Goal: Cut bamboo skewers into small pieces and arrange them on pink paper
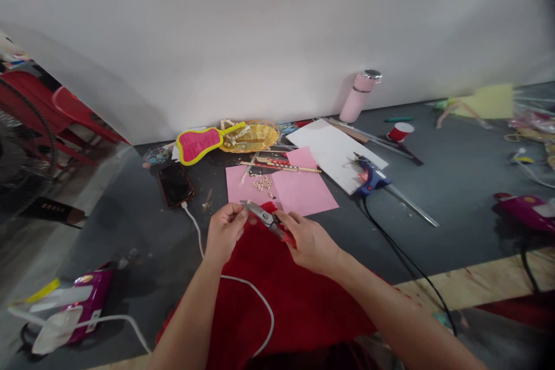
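My right hand (310, 241) is closed round the red handles of a pair of pruning shears (265, 217), whose metal blades point left. At the blade tips, my left hand (225, 232) pinches thumb and fingers together; whatever is in them is too small to make out. Just beyond the hands lies pink paper (303, 192), with a small heap of short pale pieces (262, 184) on it. Thin patterned sticks (286, 166) lie across the paper's far part. Below both hands spreads a red cloth (277, 295).
A blue glue gun (372, 178) with a black cord lies right, by white board (333, 153). A pink bottle (359, 97), red thread spool (400, 132), yellow basket (262, 136) and pink-and-yellow paddle shape (199, 145) stand or lie behind. At left, a phone (176, 184) trails a white cable.
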`<state>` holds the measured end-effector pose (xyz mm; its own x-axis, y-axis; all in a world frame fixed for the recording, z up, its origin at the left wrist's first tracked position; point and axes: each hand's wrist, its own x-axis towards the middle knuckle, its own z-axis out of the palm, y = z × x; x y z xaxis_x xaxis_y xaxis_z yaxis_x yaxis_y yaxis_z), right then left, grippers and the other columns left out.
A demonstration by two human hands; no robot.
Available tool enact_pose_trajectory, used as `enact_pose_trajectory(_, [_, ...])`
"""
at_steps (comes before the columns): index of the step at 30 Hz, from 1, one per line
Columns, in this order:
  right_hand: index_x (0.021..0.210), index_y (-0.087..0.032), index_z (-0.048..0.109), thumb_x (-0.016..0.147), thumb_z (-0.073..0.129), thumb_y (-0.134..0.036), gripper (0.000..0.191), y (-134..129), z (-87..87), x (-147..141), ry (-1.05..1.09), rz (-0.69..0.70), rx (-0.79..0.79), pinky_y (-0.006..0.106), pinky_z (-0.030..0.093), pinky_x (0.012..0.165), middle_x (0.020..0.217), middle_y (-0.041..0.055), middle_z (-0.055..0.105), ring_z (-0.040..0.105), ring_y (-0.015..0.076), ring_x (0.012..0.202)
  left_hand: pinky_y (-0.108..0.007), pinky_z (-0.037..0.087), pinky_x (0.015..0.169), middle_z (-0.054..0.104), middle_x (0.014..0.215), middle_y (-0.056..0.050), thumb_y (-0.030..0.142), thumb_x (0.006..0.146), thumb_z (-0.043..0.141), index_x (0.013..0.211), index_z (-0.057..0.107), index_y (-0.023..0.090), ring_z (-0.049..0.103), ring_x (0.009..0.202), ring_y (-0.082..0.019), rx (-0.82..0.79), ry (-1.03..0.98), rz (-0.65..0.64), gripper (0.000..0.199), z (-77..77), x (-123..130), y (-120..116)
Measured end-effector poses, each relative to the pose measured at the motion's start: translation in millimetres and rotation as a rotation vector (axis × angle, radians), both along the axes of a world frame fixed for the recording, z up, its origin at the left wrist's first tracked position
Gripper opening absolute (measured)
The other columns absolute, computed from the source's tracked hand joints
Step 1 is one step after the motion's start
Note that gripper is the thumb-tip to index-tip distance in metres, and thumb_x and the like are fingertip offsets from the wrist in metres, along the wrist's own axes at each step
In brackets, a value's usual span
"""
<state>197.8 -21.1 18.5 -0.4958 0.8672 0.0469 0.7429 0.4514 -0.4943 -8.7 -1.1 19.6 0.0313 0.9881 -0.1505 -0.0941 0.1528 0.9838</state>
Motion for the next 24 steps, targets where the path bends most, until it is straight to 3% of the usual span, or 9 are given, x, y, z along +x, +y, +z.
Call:
enact_pose_trajectory(5, [0.133, -0.017, 0.036, 0.079, 0.047, -0.013, 0.056, 1.7, 2.6, 2.8, 0.095, 0.031, -0.058, 0.035, 0.046, 0.078, 0.114, 0.0128, 0.057, 0.060, 0.0234, 0.090, -0.017, 0.017, 0.037, 0.053, 0.051, 0.003, 0.036, 0.079, 0.062, 0.074, 0.059, 0.014, 0.026, 0.037, -0.002, 0.045, 0.068, 0.008, 0.022, -4.1, -0.4, -1.1])
enact_pose_trajectory(12, [0.128, -0.020, 0.041, 0.085, 0.045, -0.020, 0.043, 0.7, 9.2, 5.1, 0.225, 0.090, -0.142, 0.030, 0.047, 0.081, 0.112, 0.0084, 0.061, 0.061, 0.0202, 0.094, -0.017, 0.018, 0.037, 0.062, 0.060, 0.000, 0.036, 0.080, 0.060, 0.076, 0.060, 0.014, 0.028, 0.038, -0.002, 0.094, 0.036, 0.007, 0.022, -4.3, -4.1, -0.7])
enact_pose_trajectory(16, [0.136, -0.023, 0.033, 0.080, 0.050, -0.017, 0.059, 7.4, 1.7, 8.9, 0.062, -0.016, -0.019, 0.033, 0.046, 0.083, 0.122, 0.0095, 0.056, 0.059, 0.0229, 0.100, -0.016, 0.018, 0.036, 0.065, 0.064, -0.001, 0.033, 0.080, 0.061, 0.074, 0.056, 0.014, 0.028, 0.037, -0.001, 0.072, -0.013, -0.002, 0.020, -2.4, -3.0, 1.0])
enact_pose_trajectory(19, [0.134, -0.024, 0.035, 0.081, 0.049, -0.018, 0.056, 15.6, -6.1, 13.1, -0.021, -0.147, 0.038, 0.031, 0.046, 0.080, 0.120, 0.0086, 0.057, 0.058, 0.0232, 0.101, -0.016, 0.022, 0.038, 0.066, 0.068, -0.002, 0.032, 0.081, 0.060, 0.074, 0.056, 0.014, 0.031, 0.039, -0.001, 0.079, 0.009, 0.043, 0.020, -1.7, -0.8, 2.7])
enact_pose_trajectory(24, [0.134, -0.026, 0.034, 0.085, 0.052, -0.033, 0.053, 23.0, -11.8, 15.6, -0.068, -0.332, 0.065, 0.029, 0.046, 0.072, 0.117, 0.0074, 0.059, 0.060, 0.0234, 0.097, -0.016, 0.023, 0.040, 0.066, 0.068, -0.001, 0.031, 0.082, 0.060, 0.077, 0.055, 0.014, 0.032, 0.040, -0.001, 0.068, -0.017, 0.080, 0.019, -3.4, -0.7, 3.7])
